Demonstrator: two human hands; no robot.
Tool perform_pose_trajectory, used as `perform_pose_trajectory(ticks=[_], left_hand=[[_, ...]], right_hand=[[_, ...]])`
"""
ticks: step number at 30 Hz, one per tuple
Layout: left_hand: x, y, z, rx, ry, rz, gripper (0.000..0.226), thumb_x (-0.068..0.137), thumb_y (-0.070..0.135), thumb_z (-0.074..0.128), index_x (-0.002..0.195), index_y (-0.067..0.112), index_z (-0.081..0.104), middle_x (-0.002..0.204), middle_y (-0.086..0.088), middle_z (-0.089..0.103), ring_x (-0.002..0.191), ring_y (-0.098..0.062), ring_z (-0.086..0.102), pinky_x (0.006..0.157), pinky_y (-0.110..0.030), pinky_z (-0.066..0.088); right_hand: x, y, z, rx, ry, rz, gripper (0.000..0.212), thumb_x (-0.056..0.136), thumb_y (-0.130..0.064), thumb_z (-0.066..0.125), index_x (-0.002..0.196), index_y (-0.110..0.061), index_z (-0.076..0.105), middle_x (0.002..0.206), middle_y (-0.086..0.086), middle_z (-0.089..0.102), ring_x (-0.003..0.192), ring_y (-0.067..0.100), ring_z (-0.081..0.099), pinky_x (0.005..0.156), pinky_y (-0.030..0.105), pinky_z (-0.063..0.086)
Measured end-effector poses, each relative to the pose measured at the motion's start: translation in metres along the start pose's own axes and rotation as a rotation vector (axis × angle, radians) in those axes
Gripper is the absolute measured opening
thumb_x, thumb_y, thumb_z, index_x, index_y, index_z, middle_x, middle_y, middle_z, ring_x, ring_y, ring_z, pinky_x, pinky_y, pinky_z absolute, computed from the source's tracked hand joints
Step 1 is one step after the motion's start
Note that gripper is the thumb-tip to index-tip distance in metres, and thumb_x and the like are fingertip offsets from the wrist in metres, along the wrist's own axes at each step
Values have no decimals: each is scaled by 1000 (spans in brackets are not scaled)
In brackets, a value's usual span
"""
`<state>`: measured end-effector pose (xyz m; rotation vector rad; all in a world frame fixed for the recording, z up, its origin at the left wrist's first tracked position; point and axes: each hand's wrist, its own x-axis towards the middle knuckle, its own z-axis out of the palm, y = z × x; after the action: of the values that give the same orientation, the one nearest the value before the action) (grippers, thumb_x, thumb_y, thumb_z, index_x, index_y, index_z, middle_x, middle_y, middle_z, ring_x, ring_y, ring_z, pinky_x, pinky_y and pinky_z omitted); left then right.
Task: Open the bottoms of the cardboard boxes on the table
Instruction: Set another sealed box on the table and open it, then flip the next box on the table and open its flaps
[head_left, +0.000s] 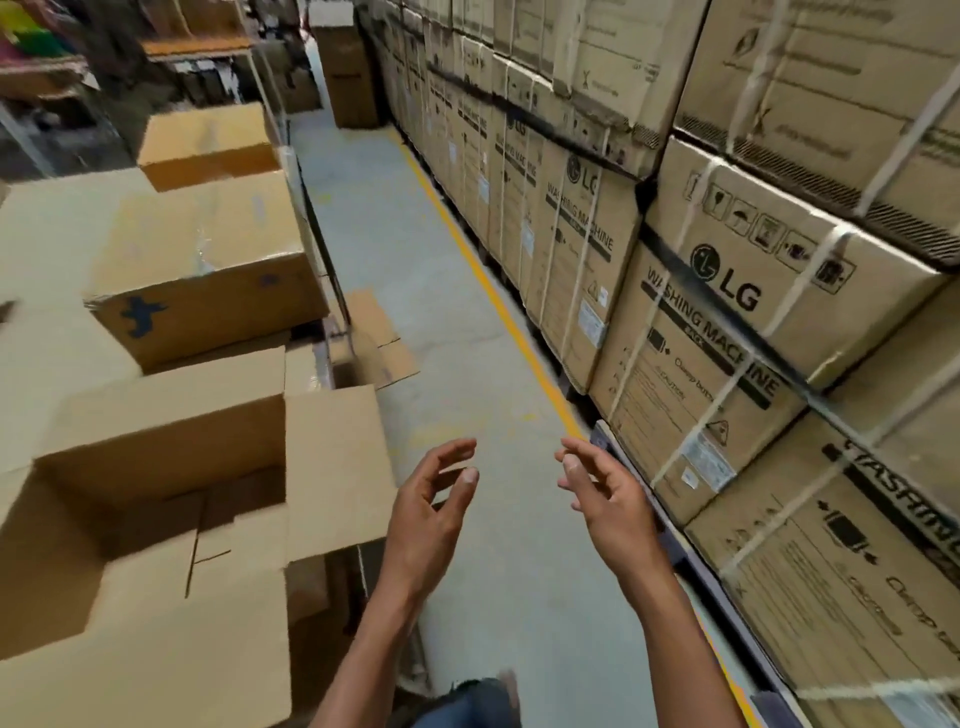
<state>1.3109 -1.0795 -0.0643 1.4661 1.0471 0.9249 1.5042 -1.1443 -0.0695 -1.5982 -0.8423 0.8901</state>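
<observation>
An open cardboard box (156, 447) stands at the lower left with its flaps spread outward and its inside showing. Behind it lies a closed box (208, 270) with clear tape on top and a dark blue mark on its side. A smaller closed box (208, 143) sits further back. My left hand (431, 514) hangs over the aisle floor, just right of the open box's right flap, fingers apart and holding nothing. My right hand (608, 499) is beside it, also empty with fingers loosely spread. Neither hand touches a box.
A tall wall of stacked, strapped washing machine cartons (727, 312) lines the right side. A grey concrete aisle (457, 291) with a yellow floor line (498, 306) runs between. Flattened cardboard (379, 338) lies on the floor by the table's edge. Shelving stands at the far left.
</observation>
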Motion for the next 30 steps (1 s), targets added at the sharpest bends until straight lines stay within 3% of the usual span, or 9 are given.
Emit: perform_pose_trajectory(ticks=[5,10,20,25,30], left_hand=[[85,-1,23,8,87,-14,27,98,34,60,121,49,61,125,26,62,114,-1,62,97,-40,55],[183,-6,23,-42,201,-56,27,97,37,61,122,49,61,125,23,63,113,-5,63,97,-43,55],[365,-7,8,-45,407,-152,37,87,51,62,123,48,61,123,16,66,113,-10,64,98,-45,54],[444,-21,-6,-71,587,-218,38,85,49,62,123,45,61,114,20,66,111,-12,65,95,-40,56],[524,-18,-18,-100,821,-260,33,89,50,61,122,47,62,116,21,66,113,-10,64,101,-42,52]], right_hand=[[99,-13,7,-12,-96,-34,43,83,-56,59,122,-40,65,120,-16,70,100,4,70,94,40,54],[218,-24,23,-60,-196,-37,23,93,-42,61,116,-44,66,116,-15,71,97,7,71,94,46,55],[436,-63,81,-82,-411,-12,25,96,-37,64,121,-37,66,115,-13,71,93,7,72,93,42,56],[550,-63,116,-106,-543,-9,22,96,-37,63,118,-39,66,117,-8,71,93,7,72,90,42,57],[664,-91,152,-169,-718,-56,23,95,-40,64,118,-41,67,114,-10,72,91,7,73,91,44,56]])
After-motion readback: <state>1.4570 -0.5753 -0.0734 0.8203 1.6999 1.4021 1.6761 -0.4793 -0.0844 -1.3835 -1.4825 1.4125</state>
